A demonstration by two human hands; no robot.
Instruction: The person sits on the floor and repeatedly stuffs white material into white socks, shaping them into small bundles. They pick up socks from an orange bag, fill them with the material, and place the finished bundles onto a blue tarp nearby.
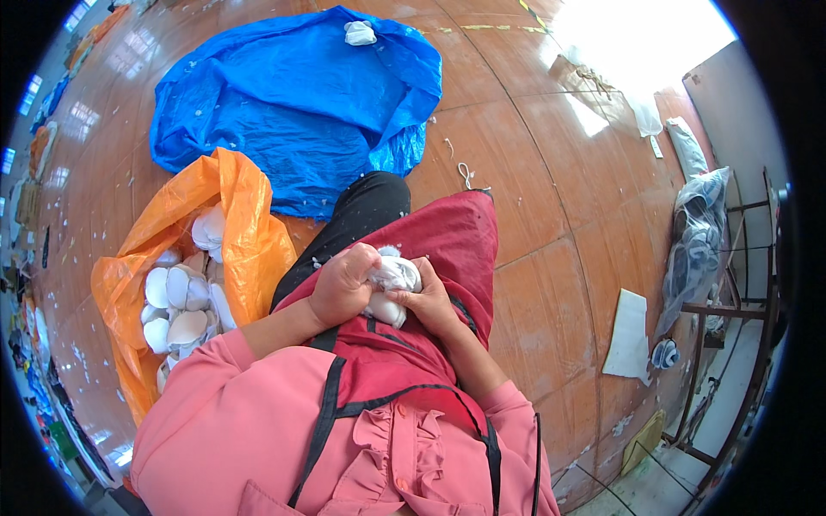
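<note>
Both hands meet over my lap on a dark red apron [456, 249]. My left hand [342, 285] is closed over the left side of a white foam pad piece [394, 277]. From the right, my right hand [430, 297] grips the same white piece, fingers curled under it. An orange plastic bag [245, 232] lies open at my left, holding several white cup-shaped pads [182, 301]. Pink sleeves cover both forearms.
A blue plastic sheet [292, 103] is spread on the glossy brown floor ahead, with one white piece [360, 33] at its far edge. A white paper [628, 335], a clear bag of items [697, 241] and a metal frame [740, 327] stand at the right.
</note>
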